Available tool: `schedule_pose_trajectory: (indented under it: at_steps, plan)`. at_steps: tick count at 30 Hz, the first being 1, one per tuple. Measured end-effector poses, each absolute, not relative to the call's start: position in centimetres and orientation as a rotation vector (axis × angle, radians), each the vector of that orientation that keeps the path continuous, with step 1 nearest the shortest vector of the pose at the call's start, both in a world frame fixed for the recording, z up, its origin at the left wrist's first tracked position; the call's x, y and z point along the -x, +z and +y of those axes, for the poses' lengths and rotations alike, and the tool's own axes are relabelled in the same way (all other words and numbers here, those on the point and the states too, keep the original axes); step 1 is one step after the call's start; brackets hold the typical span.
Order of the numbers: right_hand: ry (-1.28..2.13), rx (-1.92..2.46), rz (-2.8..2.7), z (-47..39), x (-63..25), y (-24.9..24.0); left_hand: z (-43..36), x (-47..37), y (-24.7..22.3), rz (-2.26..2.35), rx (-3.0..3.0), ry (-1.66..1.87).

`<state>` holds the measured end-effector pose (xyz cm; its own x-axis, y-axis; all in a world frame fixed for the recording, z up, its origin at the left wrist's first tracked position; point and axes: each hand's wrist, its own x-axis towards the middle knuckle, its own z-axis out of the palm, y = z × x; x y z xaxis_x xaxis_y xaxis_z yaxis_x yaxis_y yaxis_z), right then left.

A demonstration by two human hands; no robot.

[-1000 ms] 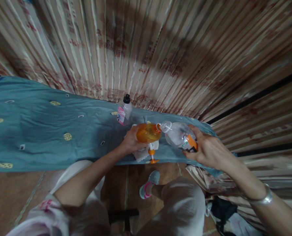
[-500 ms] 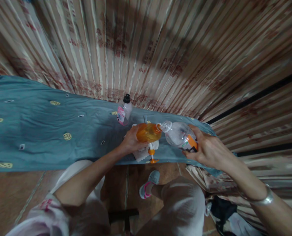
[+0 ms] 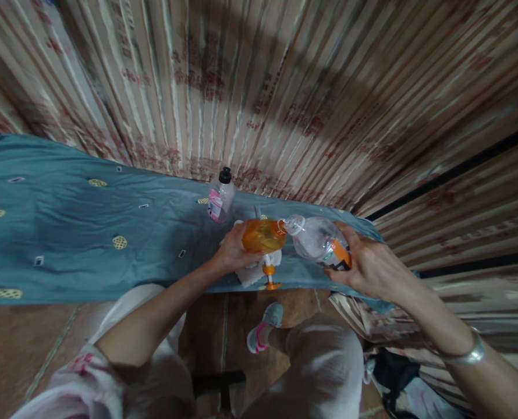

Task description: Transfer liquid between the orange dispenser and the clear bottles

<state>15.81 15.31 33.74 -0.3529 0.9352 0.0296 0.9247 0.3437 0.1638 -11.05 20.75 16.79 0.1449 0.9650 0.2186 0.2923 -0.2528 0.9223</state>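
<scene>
My left hand is wrapped round an orange bottle, tilted on its side with its neck to the right. My right hand grips a clear bottle with an orange and black label, its neck pointing left. The two mouths meet. Below the orange bottle lies an orange and white pump head on a white cloth. Behind my left hand a clear bottle with a black cap and pink label stands upright.
A blue-green cloth with yellow patterns covers the long surface. Pleated curtains hang right behind it. My knees are at its front edge, and dark and light fabric lies at the lower right.
</scene>
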Motion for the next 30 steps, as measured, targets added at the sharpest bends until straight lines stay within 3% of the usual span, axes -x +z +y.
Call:
schedule_pose_trajectory:
  at_steps: [30]
  plan:
    - [0.166,-1.753,2.471,15.2,-15.1,34.4,20.8,11.2,16.6,1.21,-1.667,1.142]
